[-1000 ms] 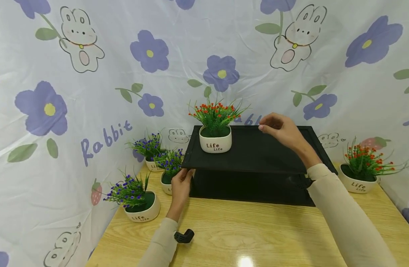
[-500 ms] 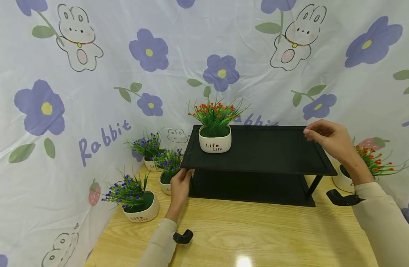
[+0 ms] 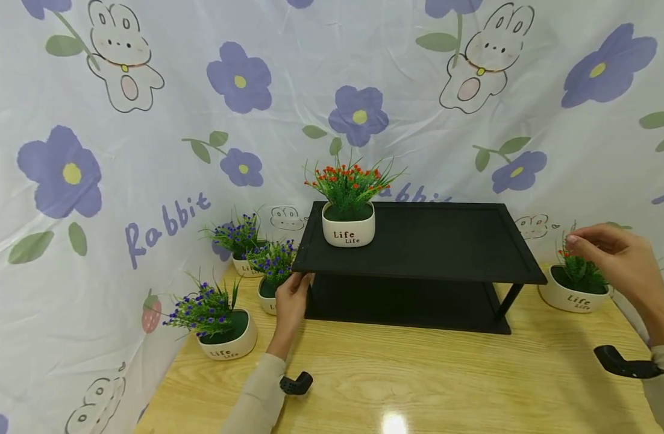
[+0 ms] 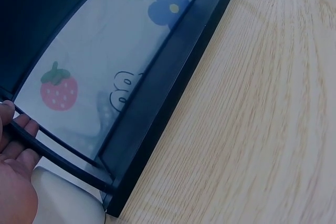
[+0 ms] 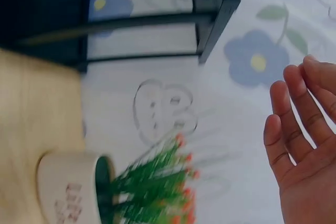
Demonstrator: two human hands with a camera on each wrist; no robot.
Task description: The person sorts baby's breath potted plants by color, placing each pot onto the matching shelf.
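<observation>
A black two-tier shelf (image 3: 440, 241) stands on the wooden table. My left hand (image 3: 291, 296) is at its front left corner, and in the left wrist view the fingers and thumb hold the thin black post (image 4: 63, 158) there. On the upper tier, towards the left, sits a white pot of red flowers (image 3: 349, 224) marked "Life". My right hand (image 3: 619, 256) is raised at the far right with nothing in it, fingers loosely bent. It overlaps another potted plant with red flowers (image 3: 576, 295), which stands on the table right of the shelf; the right wrist view shows this white pot (image 5: 71, 187) below the hand.
Three white pots with purple flowers stand on the table left of the shelf: a front one (image 3: 227, 337), a middle one (image 3: 269, 280) close beside my left hand, and a rear one (image 3: 245, 250). A printed cloth (image 3: 288, 120) hangs behind the table.
My right hand has moved right, from above the shelf's upper tier to over the red-flowered plant beside it. My left hand stays at the shelf's corner; the pot on top has not moved.
</observation>
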